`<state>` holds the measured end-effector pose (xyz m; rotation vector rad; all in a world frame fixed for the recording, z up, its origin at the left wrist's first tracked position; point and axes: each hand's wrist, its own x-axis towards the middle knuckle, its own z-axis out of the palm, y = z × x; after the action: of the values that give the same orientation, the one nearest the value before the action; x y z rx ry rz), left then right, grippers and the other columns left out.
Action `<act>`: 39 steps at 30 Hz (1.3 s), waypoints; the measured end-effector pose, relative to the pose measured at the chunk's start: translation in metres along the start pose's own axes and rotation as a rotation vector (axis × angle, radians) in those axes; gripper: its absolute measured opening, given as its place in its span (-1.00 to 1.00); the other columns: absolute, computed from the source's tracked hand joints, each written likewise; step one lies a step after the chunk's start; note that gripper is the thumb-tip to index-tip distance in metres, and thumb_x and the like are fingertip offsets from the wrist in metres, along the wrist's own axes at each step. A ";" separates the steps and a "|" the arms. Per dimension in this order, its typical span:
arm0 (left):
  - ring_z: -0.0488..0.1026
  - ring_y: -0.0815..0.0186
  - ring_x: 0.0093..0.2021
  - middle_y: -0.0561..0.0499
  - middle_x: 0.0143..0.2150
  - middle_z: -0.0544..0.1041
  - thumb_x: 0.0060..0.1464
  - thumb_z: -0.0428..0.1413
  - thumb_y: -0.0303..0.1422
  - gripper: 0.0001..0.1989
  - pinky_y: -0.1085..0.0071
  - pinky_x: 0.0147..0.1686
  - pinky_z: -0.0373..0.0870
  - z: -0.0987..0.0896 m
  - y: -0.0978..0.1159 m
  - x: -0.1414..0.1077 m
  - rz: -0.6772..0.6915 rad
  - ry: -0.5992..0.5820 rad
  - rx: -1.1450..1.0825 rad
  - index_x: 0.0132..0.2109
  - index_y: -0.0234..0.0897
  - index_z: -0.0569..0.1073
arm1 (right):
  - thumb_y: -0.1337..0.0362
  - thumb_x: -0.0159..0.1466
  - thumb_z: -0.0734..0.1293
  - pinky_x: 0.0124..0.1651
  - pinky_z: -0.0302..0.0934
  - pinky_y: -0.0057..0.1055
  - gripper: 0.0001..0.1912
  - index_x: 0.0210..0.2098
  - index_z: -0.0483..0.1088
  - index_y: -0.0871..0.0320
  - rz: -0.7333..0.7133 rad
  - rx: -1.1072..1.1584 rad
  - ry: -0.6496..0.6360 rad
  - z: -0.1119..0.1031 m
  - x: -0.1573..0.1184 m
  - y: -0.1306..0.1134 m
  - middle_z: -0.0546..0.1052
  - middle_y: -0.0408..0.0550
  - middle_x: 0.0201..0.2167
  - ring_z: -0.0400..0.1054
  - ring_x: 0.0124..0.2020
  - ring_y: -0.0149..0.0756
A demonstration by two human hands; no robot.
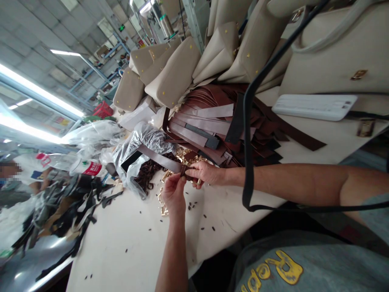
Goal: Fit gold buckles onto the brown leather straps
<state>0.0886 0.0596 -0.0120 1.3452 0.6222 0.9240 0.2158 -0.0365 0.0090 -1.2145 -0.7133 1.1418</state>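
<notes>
A long leather strap (159, 159), its pale underside showing, runs up and left from my hands. My left hand (174, 193) pinches its near end around a small dark brown piece. From the right, my right hand (204, 173) grips the same end, fingers closed and close to my left fingertips. Gold metal buckles (164, 205) lie beneath and beside both hands. Small dark brown loops (148, 174) are heaped on a clear plastic bag to the left. Behind my hands spreads a large pile of brown straps (209, 101).
Beige bags (174, 77) line the back of the white table (121, 227). A white plastic case (314, 106) sits at right. A black cord (247, 142) hangs in front of my right forearm. Scraps and a bottle (88, 167) lie left; a person is at far left.
</notes>
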 end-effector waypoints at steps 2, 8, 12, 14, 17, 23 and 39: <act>0.53 0.40 -0.33 0.07 -0.33 0.60 -0.16 0.41 -0.33 -0.75 0.44 -0.20 0.47 0.001 0.001 -0.001 0.017 0.008 0.013 -0.30 -0.25 0.55 | 0.20 0.22 0.36 -0.59 0.19 -0.57 -0.76 -0.45 0.34 0.24 0.011 0.040 0.009 0.002 0.000 -0.001 0.42 -0.17 -0.64 0.29 -0.65 -0.47; 0.52 0.42 -0.37 0.05 -0.36 0.60 -0.13 0.40 -0.32 -0.77 0.47 -0.27 0.47 0.005 0.006 -0.003 0.047 -0.015 0.039 -0.31 -0.27 0.55 | 0.29 0.19 0.36 -0.61 0.17 -0.59 -0.83 -0.44 0.33 0.24 0.006 0.059 0.044 0.002 -0.001 -0.002 0.43 -0.18 -0.63 0.27 -0.66 -0.49; 0.52 0.41 -0.40 0.05 -0.37 0.60 -0.16 0.42 -0.31 -0.71 0.47 -0.30 0.48 0.004 0.007 -0.003 -0.027 -0.031 0.005 -0.29 -0.28 0.54 | 0.23 0.19 0.37 -0.59 0.23 -0.59 -0.81 -0.41 0.37 0.26 0.018 0.103 0.004 0.000 -0.002 -0.005 0.46 -0.16 -0.57 0.29 -0.65 -0.51; 0.53 0.41 -0.38 0.04 -0.36 0.60 -0.19 0.43 -0.32 -0.68 0.46 -0.29 0.48 0.002 0.008 -0.001 -0.081 -0.045 -0.026 -0.28 -0.28 0.53 | 0.22 0.20 0.36 -0.61 0.21 -0.61 -0.80 -0.40 0.39 0.28 -0.023 0.048 -0.012 -0.001 -0.002 -0.007 0.43 -0.17 -0.62 0.29 -0.65 -0.50; 0.53 0.42 -0.37 0.04 -0.35 0.60 -0.24 0.45 -0.33 -0.65 0.48 -0.27 0.47 -0.002 0.008 0.001 -0.121 -0.056 -0.058 -0.29 -0.29 0.52 | 0.22 0.22 0.36 -0.62 0.19 -0.62 -0.76 -0.46 0.36 0.28 -0.024 0.002 -0.007 -0.001 -0.002 -0.010 0.40 -0.18 -0.68 0.28 -0.66 -0.50; 0.48 0.43 -0.44 0.08 -0.42 0.55 -0.23 0.45 -0.30 -0.65 0.48 -0.32 0.44 -0.008 0.011 0.002 -0.136 -0.068 -0.009 -0.34 -0.30 0.47 | 0.16 0.21 0.39 -0.63 0.26 -0.60 -0.73 -0.37 0.37 0.27 0.098 0.023 -0.087 -0.003 -0.008 -0.017 0.44 -0.17 -0.59 0.31 -0.65 -0.49; 0.46 0.42 -0.42 0.11 -0.43 0.50 -0.07 0.35 -0.24 -0.73 0.48 -0.32 0.40 0.002 0.011 -0.005 0.056 0.048 0.174 -0.35 -0.27 0.45 | 0.30 0.24 0.33 -0.57 0.21 -0.55 -0.88 -0.28 0.39 0.25 -0.061 -0.126 -0.034 -0.003 -0.007 -0.011 0.42 -0.21 -0.62 0.31 -0.64 -0.44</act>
<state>0.0857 0.0541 -0.0018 1.5052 0.7179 0.9668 0.2191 -0.0433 0.0201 -1.2727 -0.8532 1.0816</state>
